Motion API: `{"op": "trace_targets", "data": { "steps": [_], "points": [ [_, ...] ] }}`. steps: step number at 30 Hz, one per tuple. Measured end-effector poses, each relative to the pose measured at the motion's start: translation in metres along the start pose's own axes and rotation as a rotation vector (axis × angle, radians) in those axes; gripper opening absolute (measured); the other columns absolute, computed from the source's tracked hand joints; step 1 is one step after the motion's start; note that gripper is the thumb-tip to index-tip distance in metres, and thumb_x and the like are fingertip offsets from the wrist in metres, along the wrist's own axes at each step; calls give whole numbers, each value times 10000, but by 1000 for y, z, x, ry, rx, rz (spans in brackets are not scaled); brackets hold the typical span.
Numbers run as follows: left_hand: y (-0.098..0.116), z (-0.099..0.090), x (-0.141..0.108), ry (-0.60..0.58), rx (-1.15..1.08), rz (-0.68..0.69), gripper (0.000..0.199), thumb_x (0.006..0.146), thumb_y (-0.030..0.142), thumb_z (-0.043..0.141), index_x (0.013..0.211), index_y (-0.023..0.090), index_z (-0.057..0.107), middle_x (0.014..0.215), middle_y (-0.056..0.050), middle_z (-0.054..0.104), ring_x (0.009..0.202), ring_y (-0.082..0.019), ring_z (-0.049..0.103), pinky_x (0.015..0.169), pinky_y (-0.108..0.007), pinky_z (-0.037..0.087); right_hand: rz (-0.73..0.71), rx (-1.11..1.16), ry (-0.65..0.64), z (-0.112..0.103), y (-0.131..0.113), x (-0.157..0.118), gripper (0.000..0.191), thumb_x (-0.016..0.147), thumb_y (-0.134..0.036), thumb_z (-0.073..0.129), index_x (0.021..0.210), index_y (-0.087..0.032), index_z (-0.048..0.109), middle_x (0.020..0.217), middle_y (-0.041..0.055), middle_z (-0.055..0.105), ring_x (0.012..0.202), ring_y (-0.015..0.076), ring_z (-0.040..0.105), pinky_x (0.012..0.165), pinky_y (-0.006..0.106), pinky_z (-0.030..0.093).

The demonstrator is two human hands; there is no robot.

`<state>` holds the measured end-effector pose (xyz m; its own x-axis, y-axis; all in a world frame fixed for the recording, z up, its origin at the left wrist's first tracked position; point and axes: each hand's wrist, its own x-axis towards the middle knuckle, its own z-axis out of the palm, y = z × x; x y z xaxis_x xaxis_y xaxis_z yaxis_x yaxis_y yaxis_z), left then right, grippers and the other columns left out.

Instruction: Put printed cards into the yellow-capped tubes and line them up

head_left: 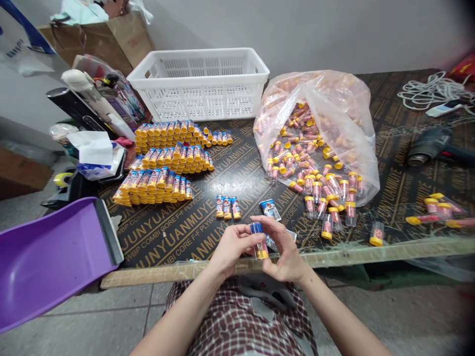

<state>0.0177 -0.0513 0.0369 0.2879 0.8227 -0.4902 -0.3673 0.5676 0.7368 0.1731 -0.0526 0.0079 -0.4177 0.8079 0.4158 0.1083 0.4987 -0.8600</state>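
Note:
Between my two hands, over the table's front edge, is a small clear tube (pixel 261 247) with a yellow cap at its lower end and blue at its top. My left hand (pixel 232 245) pinches it from the left with thumb and fingers. My right hand (pixel 285 249) curls around its right side, fingers at the top and thumb near the yellow cap. Just beyond lie flat printed blue labels (pixel 270 209), with more partly hidden behind my right hand. Three labelled tubes (pixel 227 207) lie side by side to the left of them.
Stacked labelled tubes (pixel 156 185) fill the left side, before a white basket (pixel 200 99). An open plastic bag (pixel 341 113) spills unlabelled tubes (pixel 328 190) at right. A heat gun (pixel 432 147) and white cable (pixel 430 89) lie far right. A purple dustpan (pixel 55 257) juts in at left.

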Motion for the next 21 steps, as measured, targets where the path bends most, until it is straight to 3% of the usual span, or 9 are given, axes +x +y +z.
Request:
{"op": "trace_targets", "data": {
  "steps": [11, 16, 18, 21],
  "points": [
    [-4, 0, 1, 10, -19, -2, 343, 567, 323, 824, 767, 90, 669, 656, -22, 655, 551, -82, 568, 550, -190, 437, -10, 10, 8, 2, 4, -1, 891, 571, -33, 500, 1410, -246, 286, 1370, 91, 441, 1256, 280, 461, 1044, 436, 413],
    [2, -7, 3, 34, 8, 28, 356, 571, 343, 817, 755, 95, 639, 639, -12, 638, 530, -74, 553, 549, -193, 444, 23, -40, -57, 3, 1, 3, 900, 677, -92, 557, 1463, -260, 153, 1471, 96, 328, 1299, 264, 415, 1068, 438, 377],
    [12, -22, 11, 104, 85, 106, 384, 568, 381, 810, 755, 108, 614, 642, -15, 642, 535, -91, 565, 546, -207, 447, 46, -128, -49, -8, 5, 8, 898, 736, -190, 621, 1473, -269, 115, 1507, 102, 255, 1285, 264, 426, 1063, 442, 375],
    [31, -57, 29, 377, 321, 300, 463, 535, 438, 806, 803, 148, 566, 562, 28, 600, 475, -102, 527, 490, -211, 405, 136, -437, 190, -41, 23, 12, 795, 793, -329, 644, 1454, -254, 210, 1415, 120, 384, 1178, 258, 497, 997, 433, 420]
  ]
}}
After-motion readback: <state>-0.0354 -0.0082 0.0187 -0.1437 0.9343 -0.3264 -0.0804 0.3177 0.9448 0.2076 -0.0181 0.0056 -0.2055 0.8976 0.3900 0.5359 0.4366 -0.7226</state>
